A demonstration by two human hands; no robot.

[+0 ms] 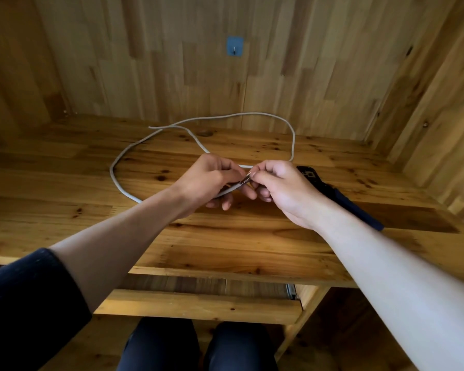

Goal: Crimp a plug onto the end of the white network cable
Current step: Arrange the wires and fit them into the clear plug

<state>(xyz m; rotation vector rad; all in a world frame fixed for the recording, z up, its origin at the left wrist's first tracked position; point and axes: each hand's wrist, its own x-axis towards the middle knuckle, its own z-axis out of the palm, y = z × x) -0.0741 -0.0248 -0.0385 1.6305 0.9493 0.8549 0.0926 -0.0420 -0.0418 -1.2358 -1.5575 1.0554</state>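
The white network cable (134, 145) lies in a big loop on the wooden desk (225, 245), its far end loose at the back left. My left hand (212, 180) grips the near end of the cable just behind the stripped part. Thin bared wires (244, 180) fan out from the sheath there, and my right hand (281, 188) pinches their tips between thumb and forefinger. Both hands hover a little above the desk's middle. No plug shows; the fingers may hide one.
A crimping tool (340, 198) with dark blue handles lies on the desk just behind my right wrist. Wooden walls close in at the back and right. A blue hook (235, 46) sticks to the back wall. My knees show under the desk's front edge.
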